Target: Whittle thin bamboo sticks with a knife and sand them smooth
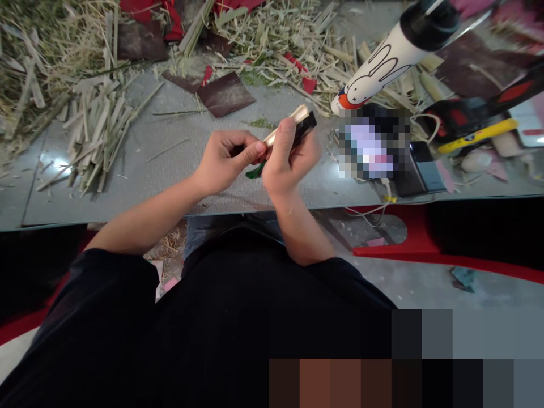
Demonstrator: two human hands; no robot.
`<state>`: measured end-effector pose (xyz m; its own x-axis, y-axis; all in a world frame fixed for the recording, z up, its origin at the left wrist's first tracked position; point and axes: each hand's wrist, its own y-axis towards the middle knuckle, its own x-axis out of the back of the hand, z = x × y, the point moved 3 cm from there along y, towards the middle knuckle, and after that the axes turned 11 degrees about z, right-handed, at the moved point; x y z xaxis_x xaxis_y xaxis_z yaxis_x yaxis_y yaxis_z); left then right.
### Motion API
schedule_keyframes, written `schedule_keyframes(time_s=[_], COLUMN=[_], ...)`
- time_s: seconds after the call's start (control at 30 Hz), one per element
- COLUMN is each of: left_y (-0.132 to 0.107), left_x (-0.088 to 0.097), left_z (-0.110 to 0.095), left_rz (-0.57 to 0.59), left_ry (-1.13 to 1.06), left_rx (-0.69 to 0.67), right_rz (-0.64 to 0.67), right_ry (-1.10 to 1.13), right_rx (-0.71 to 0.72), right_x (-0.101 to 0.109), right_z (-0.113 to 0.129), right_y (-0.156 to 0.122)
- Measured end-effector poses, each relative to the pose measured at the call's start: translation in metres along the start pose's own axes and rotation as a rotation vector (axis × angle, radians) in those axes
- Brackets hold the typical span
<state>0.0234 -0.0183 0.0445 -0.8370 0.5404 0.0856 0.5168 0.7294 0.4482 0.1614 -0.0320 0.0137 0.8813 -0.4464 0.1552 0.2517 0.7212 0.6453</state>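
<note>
My right hand (289, 156) is closed around a dark, flat-ended object (306, 126), with its thumb pressed on a pale, straw-coloured strip or thin bundle (277, 132) lying along it. I cannot make out what the dark object is. At the near end of the pale piece, my left hand (227, 160) pinches with thumb and forefinger, close against the right hand. A green tail (255, 170) hangs below the fingers. Both hands are above the near part of the grey table (178, 170).
Cut pale stalks (100, 130) lie in a heap at left, with shredded straw (272, 45) behind. A brown square sheet (227, 95) lies ahead. At right are a rabbit-printed tumbler (380, 71), a blurred-out lit screen (369, 147), a dark phone (419, 164) and a yellow tool (478, 136).
</note>
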Motion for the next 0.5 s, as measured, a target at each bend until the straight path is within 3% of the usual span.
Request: schedule_keyframes(time_s=[0.2, 0.37, 0.5], left_y=[0.0, 0.001, 0.001], left_x=[0.002, 0.0, -0.002], left_z=[-0.002, -0.004, -0.007], left_rz=[0.035, 0.063, 0.081], left_ry=[0.0, -0.012, -0.011], left_rx=[-0.01, -0.053, -0.04], right_rz=[0.052, -0.143, -0.157], right_ry=[-0.11, -0.149, -0.064], right_rx=[0.036, 0.201, 0.114], right_x=[0.016, 0.026, 0.026], right_z=[-0.018, -0.022, -0.034], right_y=[0.0, -0.002, -0.007])
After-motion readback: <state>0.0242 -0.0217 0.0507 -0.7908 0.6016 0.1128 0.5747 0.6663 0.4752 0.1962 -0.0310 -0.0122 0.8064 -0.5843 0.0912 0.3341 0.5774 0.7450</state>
